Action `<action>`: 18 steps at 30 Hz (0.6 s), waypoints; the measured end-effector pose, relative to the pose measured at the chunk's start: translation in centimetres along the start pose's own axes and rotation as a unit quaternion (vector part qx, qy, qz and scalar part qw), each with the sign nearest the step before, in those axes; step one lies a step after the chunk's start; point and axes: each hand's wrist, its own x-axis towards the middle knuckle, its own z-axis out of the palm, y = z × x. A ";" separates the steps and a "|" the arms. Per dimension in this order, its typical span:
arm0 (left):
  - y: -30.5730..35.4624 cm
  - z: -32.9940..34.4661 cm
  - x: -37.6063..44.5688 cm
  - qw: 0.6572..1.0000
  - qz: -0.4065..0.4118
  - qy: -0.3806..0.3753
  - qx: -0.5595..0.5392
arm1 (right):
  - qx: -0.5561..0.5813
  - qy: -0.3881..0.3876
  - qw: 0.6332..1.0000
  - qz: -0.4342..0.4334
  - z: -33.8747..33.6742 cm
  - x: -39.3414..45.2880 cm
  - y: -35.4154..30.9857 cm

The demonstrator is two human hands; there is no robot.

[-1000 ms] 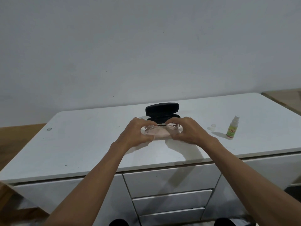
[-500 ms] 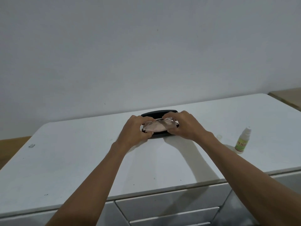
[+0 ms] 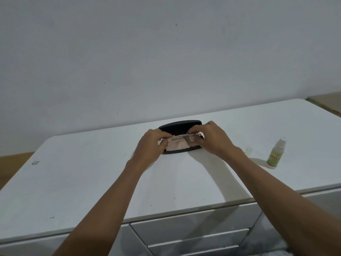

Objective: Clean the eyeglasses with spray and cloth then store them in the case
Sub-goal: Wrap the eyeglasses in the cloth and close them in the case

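A black eyeglass case lies open on the white cabinet top, its lid tilted back. Clear-framed eyeglasses rest in the case's lower half on top of a pale pink cloth. My left hand grips the left end of the glasses and cloth. My right hand grips the right end. My fingers hide both ends of the frame. A small spray bottle with a green label stands upright to the right, apart from my hands.
A small clear cap lies on the top between my right wrist and the bottle. Drawers run below the front edge. A plain white wall rises behind. Wood surface shows at the far right.
Both hands carried the glasses and cloth away from me and lowered them into the open case. The camera moved closer and tilted.
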 end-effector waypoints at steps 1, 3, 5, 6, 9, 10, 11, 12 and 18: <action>0.1 0.1 0.1 1.000 -0.005 0.002 0.006 | -0.001 0.003 1.000 0.011 0.1 0.0 0.0; 0.0 0.2 0.3 1.000 -0.012 -0.001 0.016 | -0.006 -0.003 1.000 0.024 0.3 0.2 -0.2; -0.1 0.3 0.3 1.000 -0.017 0.003 0.019 | -0.007 -0.005 0.999 0.031 0.4 0.4 -0.4; -0.1 0.3 0.4 1.000 -0.020 0.007 0.022 | -0.011 -0.005 0.999 0.032 0.3 0.4 -0.5; 0.1 0.5 0.3 0.999 -0.019 0.011 0.038 | -0.030 -0.002 0.999 0.032 0.5 0.3 -0.6; 0.1 0.5 0.3 0.999 -0.020 0.010 0.041 | -0.030 0.000 0.999 0.033 0.6 0.2 -0.6; 0.2 0.5 0.2 0.999 -0.022 0.008 0.042 | -0.029 0.001 0.999 0.033 0.8 0.1 -0.6; 0.2 0.5 0.2 0.999 -0.024 0.005 0.045 | -0.028 0.003 0.999 0.032 0.9 0.0 -0.6; 1.1 0.9 -1.4 0.996 0.012 0.063 0.068 | -0.049 0.068 0.996 -0.032 0.6 -2.0 -1.2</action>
